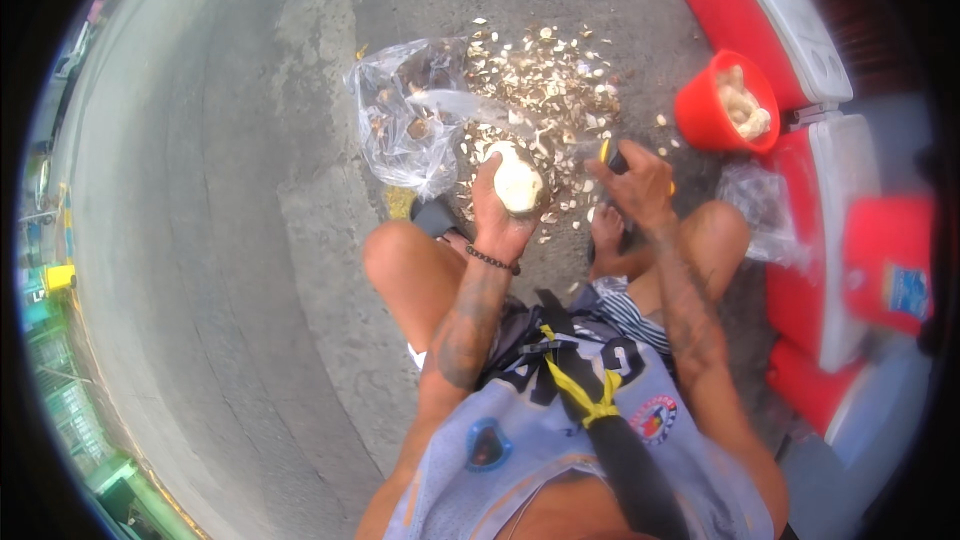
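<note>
My left hand (494,212), with a dark beaded bracelet at the wrist, is wrapped round a pale, partly peeled root vegetable (518,180). Some brown-green skin shows along its lower right side. A little to the right, my right hand (640,183) is closed on the yellow-and-black handle of a knife (609,152). The blade is blurred and points left toward the vegetable, apparently apart from it. Under and beyond both hands, a wide scatter of pale and brown peelings (545,80) covers the pavement. Left of them lies a clear plastic bag (400,120) holding some brown pieces.
At the right stands a red bucket (697,112) with pale peeled pieces inside. Behind it are red cool boxes (745,25) with white lids, and a crumpled clear bag (762,210) lies below. Grey pavement (220,240) stretches away to the left. My bent knees flank my hands.
</note>
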The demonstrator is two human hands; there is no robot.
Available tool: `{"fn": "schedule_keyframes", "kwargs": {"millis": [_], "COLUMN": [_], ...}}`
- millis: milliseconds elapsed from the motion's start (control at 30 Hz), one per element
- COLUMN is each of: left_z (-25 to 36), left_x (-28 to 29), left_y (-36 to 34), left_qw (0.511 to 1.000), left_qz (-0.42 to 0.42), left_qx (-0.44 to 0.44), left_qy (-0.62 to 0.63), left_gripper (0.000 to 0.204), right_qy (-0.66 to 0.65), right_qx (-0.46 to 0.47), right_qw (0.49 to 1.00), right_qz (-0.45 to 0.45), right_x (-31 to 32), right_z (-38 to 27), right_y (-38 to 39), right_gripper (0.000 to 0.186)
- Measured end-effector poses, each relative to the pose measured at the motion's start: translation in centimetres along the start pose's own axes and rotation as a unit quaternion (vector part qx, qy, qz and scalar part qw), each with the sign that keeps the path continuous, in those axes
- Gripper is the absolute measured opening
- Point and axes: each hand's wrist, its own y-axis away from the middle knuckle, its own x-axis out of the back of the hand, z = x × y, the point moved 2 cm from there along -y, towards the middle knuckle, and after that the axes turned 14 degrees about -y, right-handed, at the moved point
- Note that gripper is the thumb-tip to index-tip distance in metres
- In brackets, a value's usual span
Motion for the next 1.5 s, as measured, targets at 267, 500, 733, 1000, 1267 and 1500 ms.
{"fn": "schedule_keyframes", "kwargs": {"millis": [267,500,733,1000,1267,1500], "left_z": [-0.6,0.0,-0.2,-0.1,-1.0,-1.3], "left_x": [-0.9,-0.4,-1.5,-2.2,-2.6,-1.0], "left_y": [0.0,-0.5,-0.2,-0.1,1.2,-0.4], "left_qw": [0.999,0.992,0.977,0.958,0.985,0.963], "left_qz": [-0.024,-0.097,-0.139,-0.114,-0.115,-0.137], "left_qx": [-0.024,-0.07,-0.123,-0.174,-0.082,-0.147], "left_qy": [-0.028,-0.048,-0.107,-0.197,-0.097,-0.182], "left_gripper": [0.038,0.064,0.052,0.044,0.045,0.055], "right_qy": [-0.115,-0.122,-0.087,-0.08,-0.048,-0.14], "right_qx": [-0.009,0.022,0.081,0.11,-0.107,-0.005], "right_qw": [0.991,0.984,0.986,0.978,0.988,0.982], "right_qz": [-0.071,-0.129,-0.115,-0.156,-0.101,-0.128], "right_x": [-0.9,-1.9,-0.8,-0.5,2.6,2.2], "right_z": [-2.4,-3.9,-4.1,-3.9,-0.9,-1.4], "right_y": [2.0,2.6,1.7,1.1,-1.4,1.4], "right_gripper": [0.067,0.068,0.069,0.069,0.064,0.062]}}
